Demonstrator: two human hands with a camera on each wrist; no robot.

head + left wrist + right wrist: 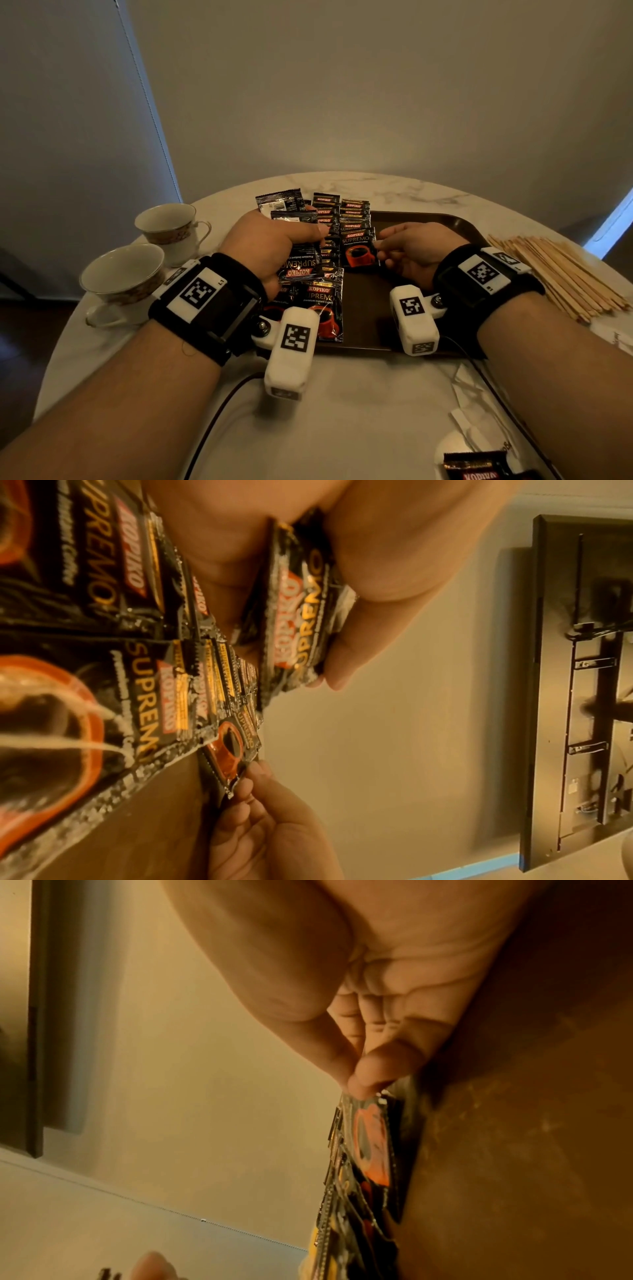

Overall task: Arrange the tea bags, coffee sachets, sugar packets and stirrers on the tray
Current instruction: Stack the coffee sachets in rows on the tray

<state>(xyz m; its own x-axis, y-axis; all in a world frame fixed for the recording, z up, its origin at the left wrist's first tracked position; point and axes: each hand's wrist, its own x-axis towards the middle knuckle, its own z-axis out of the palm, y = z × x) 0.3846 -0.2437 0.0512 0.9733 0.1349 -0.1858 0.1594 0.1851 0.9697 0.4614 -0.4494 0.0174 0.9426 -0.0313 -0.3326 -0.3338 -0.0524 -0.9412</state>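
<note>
bare tray right of sachets

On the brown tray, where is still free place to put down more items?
The dark brown plastic tray is bare in its right half, between the right hand and its far rim. Its left half is crowded with overlapping black coffee sachets; the left hand grips more there.

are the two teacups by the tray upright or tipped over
Upright. Both teacups stand on the table left of the tray, mouths facing up.
</note>
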